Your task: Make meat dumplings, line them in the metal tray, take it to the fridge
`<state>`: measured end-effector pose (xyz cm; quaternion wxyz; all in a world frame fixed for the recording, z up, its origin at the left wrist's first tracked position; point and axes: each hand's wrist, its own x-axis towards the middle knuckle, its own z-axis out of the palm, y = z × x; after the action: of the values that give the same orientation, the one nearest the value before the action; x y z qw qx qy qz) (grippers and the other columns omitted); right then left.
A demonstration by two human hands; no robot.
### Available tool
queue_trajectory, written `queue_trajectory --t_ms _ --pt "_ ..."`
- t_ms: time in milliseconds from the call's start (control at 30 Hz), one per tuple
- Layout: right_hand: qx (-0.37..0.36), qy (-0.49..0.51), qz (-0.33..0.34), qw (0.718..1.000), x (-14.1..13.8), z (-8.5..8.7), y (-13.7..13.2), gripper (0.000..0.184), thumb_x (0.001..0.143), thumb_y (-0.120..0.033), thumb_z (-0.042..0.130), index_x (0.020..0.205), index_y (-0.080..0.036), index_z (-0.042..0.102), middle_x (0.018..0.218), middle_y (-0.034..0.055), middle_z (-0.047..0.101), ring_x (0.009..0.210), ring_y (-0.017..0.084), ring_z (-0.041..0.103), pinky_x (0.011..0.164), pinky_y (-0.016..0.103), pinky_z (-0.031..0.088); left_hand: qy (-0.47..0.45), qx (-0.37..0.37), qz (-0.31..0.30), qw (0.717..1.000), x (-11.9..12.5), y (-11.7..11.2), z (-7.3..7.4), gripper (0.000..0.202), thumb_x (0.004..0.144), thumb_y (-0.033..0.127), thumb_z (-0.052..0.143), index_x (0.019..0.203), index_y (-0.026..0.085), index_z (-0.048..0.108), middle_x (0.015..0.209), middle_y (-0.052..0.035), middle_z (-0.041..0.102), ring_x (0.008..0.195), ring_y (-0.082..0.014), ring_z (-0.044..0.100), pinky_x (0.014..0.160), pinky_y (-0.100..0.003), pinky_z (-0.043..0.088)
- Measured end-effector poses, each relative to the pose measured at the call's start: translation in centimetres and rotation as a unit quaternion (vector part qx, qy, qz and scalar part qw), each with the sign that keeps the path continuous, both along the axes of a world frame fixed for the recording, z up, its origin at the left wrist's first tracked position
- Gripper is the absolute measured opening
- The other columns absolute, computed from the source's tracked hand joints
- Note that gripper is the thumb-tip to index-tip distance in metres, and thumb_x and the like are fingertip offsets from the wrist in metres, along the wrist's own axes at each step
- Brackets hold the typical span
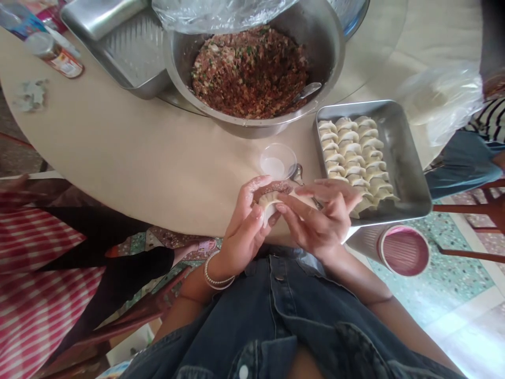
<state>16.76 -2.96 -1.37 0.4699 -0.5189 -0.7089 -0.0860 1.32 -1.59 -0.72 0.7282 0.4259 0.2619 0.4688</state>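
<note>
Both my hands hold one half-folded dumpling [272,199] with meat filling showing at its top, just over the near edge of the round table [130,158]. My left hand [246,223] cups it from the left, fingers curled round the wrapper. My right hand [323,216] pinches the wrapper's edge from the right. Just beyond them stands a small clear cup of water [278,161] with a metal spoon [299,173] beside it. A metal tray [406,158] to the right holds several rows of folded dumplings [355,158]. A large steel bowl of minced filling [250,71], a spoon in it, sits further back.
An empty metal tray [130,52] lies at the back left, a small jar [53,52] left of it. Plastic bags [442,100] lie at the right. A pink-rimmed stool [402,250] stands under the dumpling tray. One person sits at the left [47,273], another at the right [473,152].
</note>
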Motion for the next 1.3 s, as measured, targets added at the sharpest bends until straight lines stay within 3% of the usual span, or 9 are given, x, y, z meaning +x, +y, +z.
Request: queue_trajectory --t_ms 133,300,533,700,833,900,1000,1167,1300 --pt "0.006 0.038 0.013 0.999 0.0 -0.1 -0.2 0.026 0.08 -0.021 0.072 0.101 -0.034 0.071 0.083 -0.0002 0.062 0.098 0.022 0.052 0.083 0.038 0.045 -0.037 -0.073 -0.062 0.995 0.2 0.8 -0.4 0.038 0.1 0.044 0.035 0.13 0.029 0.054 0.136 -0.0064 0.062 0.124 -0.0208 0.06 0.097 -0.036 0.058" --pt "-0.088 0.057 0.04 0.994 -0.3 -0.4 -0.1 0.031 0.082 -0.034 0.072 0.112 -0.037 0.068 0.104 -0.0004 0.068 0.105 0.023 0.052 0.091 0.044 0.043 -0.036 -0.094 -0.084 0.991 1.0 1.7 -1.3 0.039 0.1 0.045 0.034 0.118 0.024 0.062 0.125 -0.0084 0.068 0.116 -0.0226 0.066 0.082 -0.034 0.064" --pt "-0.024 0.049 0.076 0.996 1.3 -0.6 -0.2 0.025 0.085 -0.023 0.069 0.103 -0.039 0.07 0.089 -0.0071 0.071 0.102 0.019 0.056 0.088 0.038 0.045 -0.078 -0.128 -0.146 0.978 0.7 1.9 -0.8 0.032 0.099 0.039 0.039 0.107 0.024 0.066 0.102 -0.0069 0.075 0.1 -0.0223 0.072 0.085 -0.039 0.062" --pt "-0.086 -0.01 0.157 0.984 2.7 0.4 0.7 0.048 0.079 -0.055 0.068 0.122 -0.036 0.063 0.111 -0.0009 0.069 0.109 0.024 0.053 0.091 0.044 0.044 -0.131 -0.217 -0.207 0.945 0.2 1.9 0.3 0.046 0.095 0.049 0.041 0.116 0.016 0.064 0.099 -0.0107 0.074 0.096 -0.0244 0.071 0.085 -0.041 0.057" --pt "-0.069 -0.038 0.218 0.973 3.3 1.2 1.0 0.013 0.092 -0.036 0.059 0.099 -0.036 0.071 0.096 -0.0087 0.072 0.102 0.018 0.052 0.09 0.039 0.037 -0.163 -0.296 -0.269 0.902 0.1 1.6 1.3 0.055 0.093 0.052 0.04 0.124 0.012 0.061 0.097 -0.0117 0.073 0.1 -0.0248 0.068 0.094 -0.041 0.05" --pt "-0.059 -0.032 0.229 0.971 3.6 1.4 1.2 0.012 0.092 -0.036 0.06 0.096 -0.036 0.071 0.09 -0.0091 0.072 0.101 0.018 0.052 0.091 0.038 0.035 -0.179 -0.311 -0.273 0.892 0.2 1.5 1.5 0.054 0.092 0.052 0.042 0.125 0.013 0.06 0.098 -0.0112 0.073 0.103 -0.0251 0.066 0.095 -0.04 0.049" --pt "-0.085 -0.062 0.247 0.963 4.0 1.7 1.4 0.025 0.083 -0.049 0.067 0.106 -0.04 0.069 0.113 -0.0068 0.067 0.108 0.021 0.049 0.093 0.039 0.036 -0.181 -0.324 -0.27 0.888 0.3 1.4 1.4 0.052 0.092 0.05 0.041 0.126 0.014 0.06 0.1 -0.0109 0.072 0.098 -0.0241 0.067 0.087 -0.036 0.05" --pt "-0.172 -0.173 0.368 0.897 4.3 2.7 1.5 0.017 0.091 -0.035 0.06 0.102 -0.04 0.072 0.125 -0.0065 0.063 0.125 0.02 0.044 0.098 0.038 0.035 -0.141 -0.39 -0.239 0.878 0.8 1.1 1.0 0.044 0.093 0.045 0.044 0.125 0.02 0.061 0.103 -0.0063 0.071 0.066 -0.0138 0.063 0.055 -0.024 0.047" --pt "-0.2 -0.15 0.352 0.902 4.2 2.8 1.4 0.028 0.091 -0.042 0.058 0.117 -0.035 0.068 0.127 0.0003 0.063 0.126 0.019 0.044 0.097 0.036 0.035 -0.09 -0.38 -0.207 0.897 1.3 1.0 1.2 0.046 0.091 0.051 0.043 0.116 0.019 0.066 0.102 -0.009 0.072 0.092 -0.0257 0.068 0.072 -0.036 0.057"
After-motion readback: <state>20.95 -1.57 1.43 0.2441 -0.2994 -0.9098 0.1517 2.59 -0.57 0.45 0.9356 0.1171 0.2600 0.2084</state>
